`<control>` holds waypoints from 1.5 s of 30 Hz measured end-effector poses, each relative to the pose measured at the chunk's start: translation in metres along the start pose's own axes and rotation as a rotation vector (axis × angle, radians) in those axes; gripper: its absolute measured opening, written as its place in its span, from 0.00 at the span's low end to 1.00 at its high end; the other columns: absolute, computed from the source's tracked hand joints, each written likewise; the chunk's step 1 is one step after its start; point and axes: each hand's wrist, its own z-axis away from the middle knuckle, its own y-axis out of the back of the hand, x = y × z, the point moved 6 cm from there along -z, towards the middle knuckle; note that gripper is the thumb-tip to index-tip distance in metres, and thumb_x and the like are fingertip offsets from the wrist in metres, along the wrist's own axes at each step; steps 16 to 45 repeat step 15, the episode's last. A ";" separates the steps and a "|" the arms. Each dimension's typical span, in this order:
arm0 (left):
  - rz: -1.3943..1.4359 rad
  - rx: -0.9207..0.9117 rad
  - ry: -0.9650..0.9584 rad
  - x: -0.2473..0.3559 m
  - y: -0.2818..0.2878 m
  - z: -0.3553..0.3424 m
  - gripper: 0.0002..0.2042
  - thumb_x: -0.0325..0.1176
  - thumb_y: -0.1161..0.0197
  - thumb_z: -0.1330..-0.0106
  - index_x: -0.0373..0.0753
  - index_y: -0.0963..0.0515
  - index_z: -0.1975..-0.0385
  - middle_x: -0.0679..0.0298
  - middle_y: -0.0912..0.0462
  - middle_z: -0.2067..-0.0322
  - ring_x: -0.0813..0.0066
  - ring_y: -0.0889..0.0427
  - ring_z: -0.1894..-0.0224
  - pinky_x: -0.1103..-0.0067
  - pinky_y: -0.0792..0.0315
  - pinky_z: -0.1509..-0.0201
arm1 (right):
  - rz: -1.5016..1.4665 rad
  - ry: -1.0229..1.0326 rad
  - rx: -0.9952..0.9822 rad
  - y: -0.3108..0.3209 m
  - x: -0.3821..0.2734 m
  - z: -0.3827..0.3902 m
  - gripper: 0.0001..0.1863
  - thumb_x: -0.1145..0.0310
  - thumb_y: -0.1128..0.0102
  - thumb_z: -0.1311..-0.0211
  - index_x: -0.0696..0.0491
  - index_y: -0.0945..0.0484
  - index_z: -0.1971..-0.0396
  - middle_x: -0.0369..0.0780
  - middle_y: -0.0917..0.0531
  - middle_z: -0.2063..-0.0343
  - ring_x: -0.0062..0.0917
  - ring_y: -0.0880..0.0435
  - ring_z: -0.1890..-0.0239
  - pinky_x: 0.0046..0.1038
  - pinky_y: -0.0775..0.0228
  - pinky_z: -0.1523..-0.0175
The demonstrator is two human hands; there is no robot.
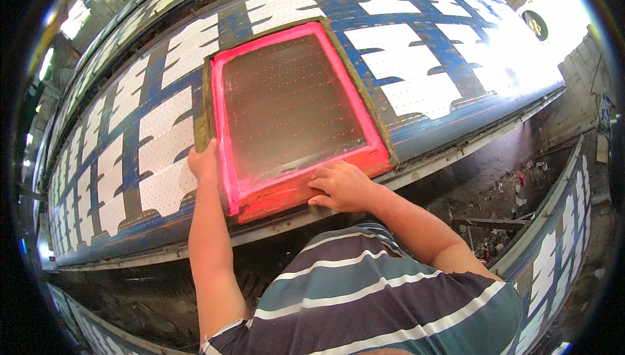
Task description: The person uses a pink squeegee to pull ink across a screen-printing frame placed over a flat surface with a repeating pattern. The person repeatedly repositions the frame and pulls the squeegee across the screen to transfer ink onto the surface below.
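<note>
A screen-printing frame (pixel 381 140) lies flat on a long table, its dark mesh ringed by a bright pink-red border and worn wooden sides. Rows of small red dots show across the mesh. My left hand (pixel 204 161) is closed on the frame's left side, with the fingertips partly hidden. At the near edge, my right hand (pixel 344 184) has its fingers bent over the red-stained rail, thumb toward me. To the left and right of the frame lie white dotted fabric pieces (pixel 405 72) with notched edges.
The long printing table (pixel 153 78) has a worn blue and grey top and a metal rail (pixel 456 139) along its near edge. Behind me runs another table with white pieces (pixel 543 270). Debris (pixel 498 238) litters the floor between them. Strong light glares at the far right.
</note>
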 end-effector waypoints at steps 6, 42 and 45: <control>0.148 -0.009 0.084 -0.008 -0.008 -0.005 0.16 0.37 0.19 0.32 0.32 0.09 0.52 0.63 0.06 0.60 0.74 0.11 0.60 0.71 0.20 0.50 | 0.074 -0.205 0.401 0.073 0.098 0.058 0.18 0.63 0.22 0.36 0.52 0.10 0.48 0.46 0.12 0.45 0.47 0.16 0.38 0.47 0.22 0.32; 0.029 0.009 0.147 -0.025 -0.004 -0.016 0.20 0.36 0.19 0.31 0.31 0.10 0.44 0.60 0.05 0.53 0.71 0.10 0.52 0.74 0.20 0.41 | -0.128 -0.818 0.217 0.060 0.204 0.074 0.38 0.64 0.18 0.41 0.51 0.19 0.29 0.52 0.17 0.35 0.53 0.20 0.30 0.48 0.23 0.29; 0.029 0.009 0.147 -0.025 -0.004 -0.016 0.20 0.36 0.19 0.31 0.31 0.10 0.44 0.60 0.05 0.53 0.71 0.10 0.52 0.74 0.20 0.41 | -0.128 -0.818 0.217 0.060 0.204 0.074 0.38 0.64 0.18 0.41 0.51 0.19 0.29 0.52 0.17 0.35 0.53 0.20 0.30 0.48 0.23 0.29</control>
